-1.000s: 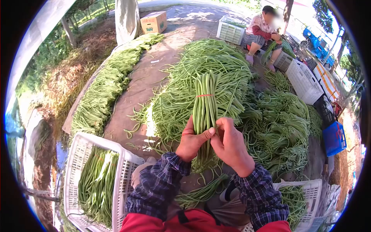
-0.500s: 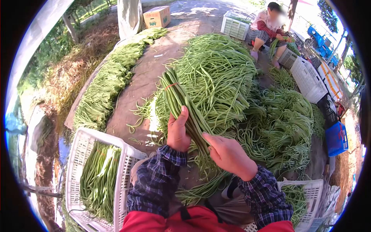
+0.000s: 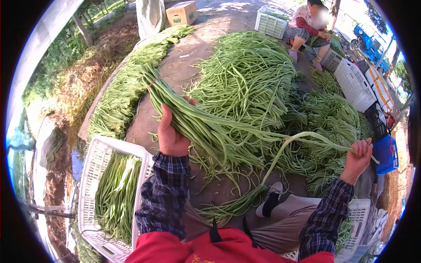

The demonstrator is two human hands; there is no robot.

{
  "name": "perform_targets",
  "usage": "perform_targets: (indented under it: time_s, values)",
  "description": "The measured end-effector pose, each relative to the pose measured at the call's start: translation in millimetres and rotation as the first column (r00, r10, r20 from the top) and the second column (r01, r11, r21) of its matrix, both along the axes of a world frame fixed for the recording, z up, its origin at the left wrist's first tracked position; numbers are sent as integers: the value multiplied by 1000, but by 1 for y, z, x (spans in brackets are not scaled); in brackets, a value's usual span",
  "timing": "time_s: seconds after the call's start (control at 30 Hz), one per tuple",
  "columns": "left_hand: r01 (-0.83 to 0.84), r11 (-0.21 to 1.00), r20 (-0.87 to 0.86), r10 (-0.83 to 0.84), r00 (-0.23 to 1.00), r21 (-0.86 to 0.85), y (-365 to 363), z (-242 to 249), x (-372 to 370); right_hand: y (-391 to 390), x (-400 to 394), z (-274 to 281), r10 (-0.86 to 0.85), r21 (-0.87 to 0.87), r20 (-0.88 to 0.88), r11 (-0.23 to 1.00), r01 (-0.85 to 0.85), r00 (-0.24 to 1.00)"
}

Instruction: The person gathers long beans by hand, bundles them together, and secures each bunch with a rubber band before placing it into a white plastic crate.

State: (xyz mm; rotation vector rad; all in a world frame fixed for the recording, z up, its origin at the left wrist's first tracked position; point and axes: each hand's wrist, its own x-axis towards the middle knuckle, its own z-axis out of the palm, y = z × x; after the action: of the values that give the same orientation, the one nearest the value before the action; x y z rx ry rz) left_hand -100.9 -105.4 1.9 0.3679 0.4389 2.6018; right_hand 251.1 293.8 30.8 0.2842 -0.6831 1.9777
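Observation:
My left hand point(image 3: 174, 133) is wrapped around a bundle of long green beans point(image 3: 193, 118), thumb on top. A red band point(image 3: 154, 82) circles the bundle near its upper left end. Out to the right, my right hand point(image 3: 360, 153) is closed on the ends of a few long beans point(image 3: 313, 136), which stretch across from the bundle. Beyond my hands lies a large heap of loose beans point(image 3: 250, 74), with a second heap point(image 3: 329, 127) to its right. Some loose beans point(image 3: 239, 206) lie on the ground by my shoe.
A white crate point(image 3: 142, 168) of beans stands at lower left, another point(image 3: 359, 215) at lower right. A long row of beans point(image 3: 116, 103) runs along the left. A seated person point(image 3: 309, 26) handles beans at upper right, near crates point(image 3: 354, 85). A cardboard box point(image 3: 182, 14) stands at the back.
My right hand has moved far right from the bundle, drawing a few beans out with it. My left hand and the bundle have shifted left, and the bundle leans more to the left.

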Motion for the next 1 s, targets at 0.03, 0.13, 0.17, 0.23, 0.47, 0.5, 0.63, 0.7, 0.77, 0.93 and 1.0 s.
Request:
perform_targets:
  time_s: [0.03, 0.13, 0.17, 0.23, 0.47, 0.5, 0.63, 0.7, 0.77, 0.93, 1.0]
  values:
    - [-1, 1000, -4, 1, 1000, 0, -2, -1, -1, 11, 8, -11, 24, -1, -14, 1000, -24, 1000]
    - [84, 993, -129, -73, 989, 81, -7, 4, -2, 12, 9, -18, -30, -17, 16, 999, 30, 999]
    - [79, 994, -132, -68, 989, 77, -7, 8, -1, 10, 7, -19, -110, -26, 66, 993, 112, 992]
    - [-13, 975, 102, -10, 995, 224, -7, 14, 3, 2, 3, -17, -137, -67, 87, 987, 143, 987]
    - [171, 965, -86, -156, 984, 200, -9, 15, 6, -51, -46, 3, -93, 110, 317, 992, 61, 944]
    - [174, 967, -132, -151, 980, 186, -7, 15, 7, -62, -55, 5, -91, 111, 317, 992, 58, 944]
    - [252, 949, -97, -237, 967, 189, -2, 10, 8, -88, -91, 6, -65, 138, 463, 990, 1, 884]
    - [242, 955, -54, -237, 970, 173, 0, 14, 13, -98, -103, 5, -37, 171, 539, 983, -67, 841]
    - [386, 862, -100, -374, 922, 328, 1, 14, 15, -108, -113, 8, -20, 162, 545, 983, -82, 838]
    - [313, 931, -76, -304, 950, 186, 5, 16, 19, -134, -125, 15, 21, 188, 593, 968, -164, 805]
    - [317, 937, -107, -303, 947, 146, 9, 12, 19, -153, -128, 21, 25, 233, 630, 947, -220, 776]
